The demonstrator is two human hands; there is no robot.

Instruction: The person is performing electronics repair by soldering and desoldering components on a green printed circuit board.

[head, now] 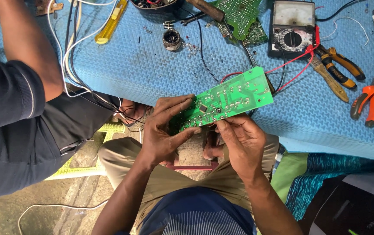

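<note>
Looking from the left of the frame, we see another person's arm (24,41) in a dark sleeve reaching up over the blue mat (152,74), with white and black cables (71,65) trailing beside it and a yellow tool (111,22) lying in the upper left. Just left of centre, our left hand (165,130) curls around the near end of the green circuit board (224,99), thumb under its lower edge and fingers over its top edge (solder side facing us). The board lies tilted, rising toward the right, held at the mat's front edge in the middle of the frame, above our knees. Our right hand (239,143) pinches the board's lower edge between thumb and fingertips, touching it near its middle. Red and black wires (291,65) run from the board's right end up to an analogue meter (292,28) in the upper right. Farther right lie yellow-handled pliers (341,65), and at the right edge, orange-handled pliers (367,102).
</note>
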